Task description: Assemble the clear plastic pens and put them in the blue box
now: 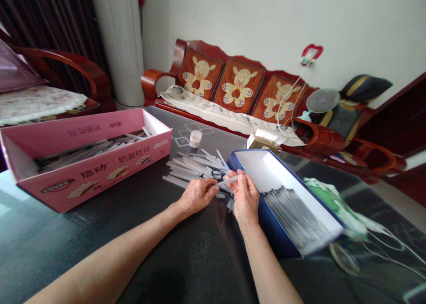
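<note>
Between my two hands is a thin, translucent plastic tube. My left hand pinches its near-left end, and my right hand grips the other end between thumb and fingers. Just beyond them a loose pile of similar tubes lies on the dark table. To the right, a blue box with a white inside holds a layer of tubes with dark ends. At the left, a long pink box holds many more pale tubes.
A small white-lidded jar stands behind the pile. Beyond the blue box are a small carton, a green-and-white plastic bag, a roll of tape and white cords. A wooden sofa and a small fan are behind the table.
</note>
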The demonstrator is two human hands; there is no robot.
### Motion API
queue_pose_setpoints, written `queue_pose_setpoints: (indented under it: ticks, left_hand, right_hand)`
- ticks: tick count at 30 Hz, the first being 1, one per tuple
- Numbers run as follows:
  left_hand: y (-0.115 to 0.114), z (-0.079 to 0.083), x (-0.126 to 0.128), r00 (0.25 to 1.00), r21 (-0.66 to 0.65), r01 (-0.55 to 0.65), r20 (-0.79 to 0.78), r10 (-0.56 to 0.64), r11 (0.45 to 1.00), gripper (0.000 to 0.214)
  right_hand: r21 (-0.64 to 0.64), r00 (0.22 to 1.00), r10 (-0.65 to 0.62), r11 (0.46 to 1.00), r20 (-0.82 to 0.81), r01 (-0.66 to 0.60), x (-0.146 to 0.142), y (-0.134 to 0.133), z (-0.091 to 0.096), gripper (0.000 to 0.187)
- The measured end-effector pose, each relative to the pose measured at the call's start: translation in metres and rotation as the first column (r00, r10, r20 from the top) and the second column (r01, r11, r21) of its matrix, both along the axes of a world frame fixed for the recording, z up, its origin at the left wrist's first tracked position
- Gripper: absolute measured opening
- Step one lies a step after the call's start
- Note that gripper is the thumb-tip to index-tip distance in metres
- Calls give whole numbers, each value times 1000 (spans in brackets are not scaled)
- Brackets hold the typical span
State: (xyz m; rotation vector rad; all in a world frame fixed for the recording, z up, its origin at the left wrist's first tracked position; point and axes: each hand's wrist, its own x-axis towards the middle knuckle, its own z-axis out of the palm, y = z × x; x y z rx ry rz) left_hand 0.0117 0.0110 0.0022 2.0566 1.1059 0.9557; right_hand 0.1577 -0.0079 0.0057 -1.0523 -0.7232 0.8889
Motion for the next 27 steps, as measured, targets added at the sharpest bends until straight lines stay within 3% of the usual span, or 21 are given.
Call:
queue_pose_setpoints:
  ticks: [3,6,8,11,13,15,18,20,22,23,24,27]
  left_hand:
    - [10,-9,-6,977,92,-182,128,169,979,13]
    - [17,-15,-11,958,197,-198,245,147,960,11]
    - [16,-15,-12,973,289,-127,222,63,949,15]
    - [9,-12,-11,988,449,-6,140,-64,894,24]
    - [4,-11,-10,990,507,43,94,-105,861,32]
    - [1,-10,-10,993,528,46,71,-98,848,39]
    - [1,-10,-12,995,538,-66,97,16,841,48]
    - [3,-11,-13,988,515,-136,139,74,846,47]
    - [6,-12,-13,977,490,-189,178,114,851,43]
    - [6,-12,-13,973,481,-205,192,126,852,42]
    - [7,-13,-12,970,476,-216,201,133,852,40]
    - [8,-13,-12,967,477,-229,210,144,848,36]
  right_hand:
    - [-12,991,-16,1000,135,18,9,1,1,32]
    - [-59,890,110,994,442,-94,21,-2,8,21]
    - [-110,718,206,978,664,-179,27,-8,17,14]
    - [-162,358,235,961,904,-222,27,-20,35,13]
    - [-198,128,229,956,965,-216,24,-27,48,14]
    - [-224,-25,223,950,974,-217,26,-33,60,14]
    - [-190,-96,176,968,980,-162,50,-39,75,19]
    - [-157,-128,153,987,980,-19,85,-41,81,20]
    - [-165,-198,205,966,959,200,128,-43,83,20]
    - [-192,-217,273,923,937,335,150,-43,82,22]
    - [-242,-210,378,844,902,479,170,-44,80,24]
    - [-268,-172,470,726,866,634,215,-45,68,26]
